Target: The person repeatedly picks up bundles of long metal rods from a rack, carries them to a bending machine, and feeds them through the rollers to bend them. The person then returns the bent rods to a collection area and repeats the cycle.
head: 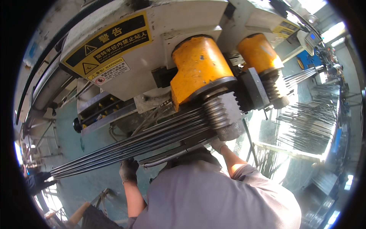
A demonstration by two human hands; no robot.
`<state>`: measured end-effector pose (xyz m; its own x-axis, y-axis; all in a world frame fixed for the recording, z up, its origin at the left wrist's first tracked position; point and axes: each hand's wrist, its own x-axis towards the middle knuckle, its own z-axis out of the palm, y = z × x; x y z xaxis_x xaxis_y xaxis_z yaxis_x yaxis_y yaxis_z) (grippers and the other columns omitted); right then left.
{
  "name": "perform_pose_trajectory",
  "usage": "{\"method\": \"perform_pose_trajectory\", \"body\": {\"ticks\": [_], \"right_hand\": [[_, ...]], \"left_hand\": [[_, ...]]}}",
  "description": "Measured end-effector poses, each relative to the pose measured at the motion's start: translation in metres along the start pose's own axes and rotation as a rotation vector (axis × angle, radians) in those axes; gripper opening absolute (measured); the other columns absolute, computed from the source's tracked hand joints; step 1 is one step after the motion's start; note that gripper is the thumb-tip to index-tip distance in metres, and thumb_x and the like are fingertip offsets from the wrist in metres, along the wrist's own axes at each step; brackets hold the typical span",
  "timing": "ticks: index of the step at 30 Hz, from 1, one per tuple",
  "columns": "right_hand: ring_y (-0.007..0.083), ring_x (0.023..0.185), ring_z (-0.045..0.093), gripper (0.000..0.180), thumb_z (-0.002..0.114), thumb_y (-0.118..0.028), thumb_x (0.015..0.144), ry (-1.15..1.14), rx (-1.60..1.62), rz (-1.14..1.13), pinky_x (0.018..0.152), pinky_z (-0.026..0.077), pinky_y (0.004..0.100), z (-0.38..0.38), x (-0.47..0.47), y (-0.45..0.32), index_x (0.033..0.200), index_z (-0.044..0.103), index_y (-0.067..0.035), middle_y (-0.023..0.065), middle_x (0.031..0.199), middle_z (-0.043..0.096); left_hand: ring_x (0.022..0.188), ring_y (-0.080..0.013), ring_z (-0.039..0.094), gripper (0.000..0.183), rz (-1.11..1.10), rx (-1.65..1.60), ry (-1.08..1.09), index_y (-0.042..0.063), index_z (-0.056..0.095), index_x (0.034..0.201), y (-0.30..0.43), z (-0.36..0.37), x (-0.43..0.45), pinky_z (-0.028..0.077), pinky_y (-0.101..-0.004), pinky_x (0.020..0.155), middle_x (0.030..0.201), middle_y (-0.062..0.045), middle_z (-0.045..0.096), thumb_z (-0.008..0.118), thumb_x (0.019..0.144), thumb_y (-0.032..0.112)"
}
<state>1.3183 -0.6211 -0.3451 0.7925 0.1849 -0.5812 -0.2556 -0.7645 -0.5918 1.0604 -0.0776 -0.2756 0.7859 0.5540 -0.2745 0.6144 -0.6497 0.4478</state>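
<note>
Several long metal rods (148, 140) run side by side from the far left into the ridged metal jaws (220, 111) of a bending machine. My left hand (129, 169), in a grey work glove, is at the near edge of the rods; its fingers are partly hidden, so its grip cannot be told. My right hand (218, 144), also gloved, is below the near jaw, mostly hidden behind it and close to the end of a flexible metal conduit (183, 152). Above the jaws sit two orange machine heads (200, 65) (258, 53).
The machine's beige housing (154, 25), bearing warning signs, hangs over the rods. A co-worker in dark clothes (35, 181) stands at the rods' far left end. Many loose rods (308, 126) lie on a rack at right. A metal stand (101, 197) is at lower left.
</note>
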Motion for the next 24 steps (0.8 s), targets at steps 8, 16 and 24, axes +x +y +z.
{"method": "perform_pose_trajectory", "body": {"ticks": [8, 16, 24], "right_hand": [[0.0244, 0.107, 0.082, 0.032, 0.080, -0.028, 0.105, 0.479, 0.315, 0.029, 0.097, 0.061, 0.0380, -0.048, -0.102, -0.072, 0.124, 0.085, -0.003, 0.0154, 0.114, 0.087], [0.0235, 0.108, 0.077, 0.041, 0.067, -0.014, 0.113, 0.865, 0.778, -0.432, 0.098, 0.059, 0.0385, -0.157, -0.099, -0.154, 0.153, 0.067, -0.005, 0.0164, 0.125, 0.081], [0.0206, 0.097, 0.075, 0.027, 0.056, -0.020, 0.118, 0.780, 0.849, -0.316, 0.088, 0.059, 0.0363, -0.203, -0.054, -0.218, 0.125, 0.079, -0.009, 0.0150, 0.114, 0.082]], "left_hand": [[0.131, -0.0391, 0.071, 0.042, 0.218, -1.070, -0.318, 0.005, 0.069, 0.142, 0.027, 0.000, 0.008, 0.058, -0.0520, 0.109, 0.142, -0.014, 0.075, 0.069, 0.104, 0.023], [0.133, -0.0360, 0.072, 0.029, 0.731, 0.671, 0.450, 0.004, 0.078, 0.130, 0.051, -0.103, 0.017, 0.057, -0.0527, 0.115, 0.140, -0.016, 0.077, 0.065, 0.112, 0.023], [0.133, -0.0346, 0.074, 0.040, 0.516, 0.431, 0.821, 0.003, 0.071, 0.150, 0.022, -0.176, 0.039, 0.058, -0.0438, 0.116, 0.148, -0.016, 0.076, 0.061, 0.116, 0.022]]}}
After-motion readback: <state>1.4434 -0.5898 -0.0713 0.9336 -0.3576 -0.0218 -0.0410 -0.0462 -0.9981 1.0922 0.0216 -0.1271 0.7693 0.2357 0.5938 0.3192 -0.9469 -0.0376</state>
